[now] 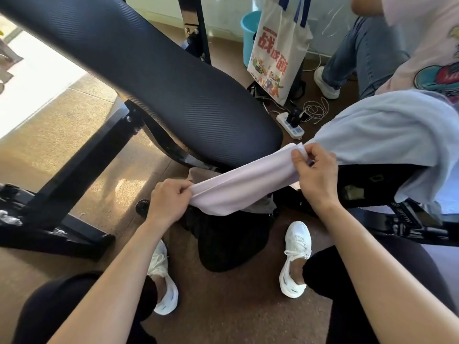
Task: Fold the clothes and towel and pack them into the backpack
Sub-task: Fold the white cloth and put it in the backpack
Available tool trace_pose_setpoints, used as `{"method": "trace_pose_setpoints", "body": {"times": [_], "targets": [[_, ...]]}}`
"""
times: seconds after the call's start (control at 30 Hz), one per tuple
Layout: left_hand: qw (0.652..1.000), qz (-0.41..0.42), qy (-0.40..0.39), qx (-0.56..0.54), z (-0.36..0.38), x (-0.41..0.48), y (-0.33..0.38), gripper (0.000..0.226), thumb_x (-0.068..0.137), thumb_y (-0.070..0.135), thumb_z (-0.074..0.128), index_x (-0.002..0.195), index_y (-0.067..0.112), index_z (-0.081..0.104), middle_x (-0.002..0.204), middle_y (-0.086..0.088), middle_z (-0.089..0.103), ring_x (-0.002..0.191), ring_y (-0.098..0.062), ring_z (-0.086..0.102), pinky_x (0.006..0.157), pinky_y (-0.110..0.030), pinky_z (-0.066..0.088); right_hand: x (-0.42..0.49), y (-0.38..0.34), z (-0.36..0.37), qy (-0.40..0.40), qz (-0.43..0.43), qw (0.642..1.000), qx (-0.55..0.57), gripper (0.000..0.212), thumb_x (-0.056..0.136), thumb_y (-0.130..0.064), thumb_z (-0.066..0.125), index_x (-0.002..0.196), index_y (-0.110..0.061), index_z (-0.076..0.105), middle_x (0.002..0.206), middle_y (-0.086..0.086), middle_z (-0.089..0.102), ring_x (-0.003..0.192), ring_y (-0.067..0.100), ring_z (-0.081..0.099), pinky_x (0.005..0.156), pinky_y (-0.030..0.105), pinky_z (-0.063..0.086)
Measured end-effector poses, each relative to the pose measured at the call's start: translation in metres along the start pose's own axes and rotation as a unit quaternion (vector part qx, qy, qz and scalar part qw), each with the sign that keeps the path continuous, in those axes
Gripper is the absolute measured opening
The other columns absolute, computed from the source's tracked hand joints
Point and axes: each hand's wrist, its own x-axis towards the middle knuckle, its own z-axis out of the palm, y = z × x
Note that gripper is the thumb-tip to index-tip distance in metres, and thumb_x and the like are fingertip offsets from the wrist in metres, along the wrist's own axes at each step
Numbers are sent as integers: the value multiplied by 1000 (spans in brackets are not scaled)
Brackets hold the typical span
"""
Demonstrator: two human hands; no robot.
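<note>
A black backpack (231,247) is sitting on the brown floor (236,306) between the person's two white sneakers (295,259). A piece of grey fabric (264,207) is showing at its top, though the mouth is mostly hidden and how far it is open cannot be told. A white printed tote bag (278,53) is standing further back beside a blue plastic bucket (249,28); the contents of both are out of sight.

The left hand (169,201) is clenching the lower end of a pale lilac folded cloth (238,188), with its fingers curled under and its thumb pressing the bunched edge from above. The right hand (315,175) is pinching the upper end, its thumb and forefinger closing on the folded corner while the other fingers are curling behind it. The cloth is stretching taut on a slant between the two hands, hanging in the air directly above the backpack.

Its upper end is lying just beside the hem of a light blue garment (382,130), which is draping over the black seat at the right. The rounded lower edge of a black ribbed padded backrest (161,75) is sitting just behind the cloth. Bare floor is lying open to the left of the backpack and in front of the sneakers.
</note>
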Motion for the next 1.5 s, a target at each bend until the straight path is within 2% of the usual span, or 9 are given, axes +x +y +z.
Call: {"method": "trace_pose_setpoints", "body": {"times": [0.13, 0.33, 0.53, 0.73, 0.9, 1.03, 1.17, 1.33, 1.5], "targets": [[976, -92, 43, -194, -17, 1, 13, 34, 90, 8, 50, 58, 0, 56, 51, -7, 44, 53, -11, 39, 56, -29, 30, 4, -3, 0, -15, 31, 998, 53, 26, 99, -31, 61, 83, -11, 56, 65, -5, 45, 58, 6, 37, 58, 24, 32], [769, -340, -59, -538, -25, 17, 22, 24, 83, 20, 45, 63, 23, 33, 60, -3, 41, 59, -19, 48, 59, -33, 42, 19, -9, 31, -52, 77, 996, 17, 24, 101, -28, 56, 87, -8, 55, 74, -3, 50, 67, 10, 45, 61, 23, 36], [705, -334, -202, -592, -19, 34, 23, 60, 97, 61, 51, 104, 8, 79, 104, -15, 77, 87, -30, 76, 81, -40, 56, 45, -12, 60, -55, 155, 985, 50, 24, 102, -28, 52, 86, -11, 54, 77, 0, 49, 69, 13, 42, 61, 31, 36], [745, -343, -172, -546, 12, 43, 6, 52, 83, 27, 78, 132, 14, 65, 116, -13, 75, 102, -29, 74, 84, -41, 58, 70, -18, 58, -49, 145, 984, 87, 24, 102, -29, 55, 91, -7, 60, 83, 3, 54, 71, 11, 46, 62, 26, 40], [890, -200, 35, -409, 15, 46, 17, 8, 98, 32, 65, 97, 26, 71, 100, 0, 75, 92, -19, 71, 71, -27, 55, 72, -10, 58, -53, 89, 994, 43, 25, 100, -32, 57, 77, -22, 53, 76, -3, 54, 69, 11, 47, 63, 29, 39], [939, -114, 59, -320, 18, 41, 22, 11, 100, 32, 62, 98, 22, 68, 99, -3, 73, 90, -22, 70, 74, -34, 57, 59, -11, 62, -85, 65, 994, 18, 25, 100, -31, 57, 82, -14, 56, 76, -2, 54, 68, 10, 46, 63, 30, 39], [944, -43, 6, -327, 14, 38, 27, 16, 99, 29, 65, 103, 13, 68, 97, -2, 74, 85, -14, 70, 69, -23, 54, 47, -22, 65, -141, 39, 989, 30, 13, 95, -30, 65, 98, -20, 57, 83, -7, 56, 76, 9, 54, 69, 27, 42], [968, 100, -83, -213, 20, 37, 22, 32, 90, 46, 69, 82, 15, 65, 72, 1, 62, 68, -10, 54, 61, -26, 42, 20, -35, 78, -327, -123, 937, 29, 82, 78, -31, 86, 148, -36, 43, 131, -13, 57, 123, -4, 52, 103, 9, 36], [970, 155, -74, -171, 18, 35, 24, 27, 83, 44, 78, 82, 19, 67, 72, 10, 63, 68, -8, 58, 63, -29, 46, 13, -39, 84, -426, -100, 896, 71, 40, 86, -23, 81, 122, -21, 66, 116, -10, 71, 112, -1, 62, 97, 23, 49]]}}
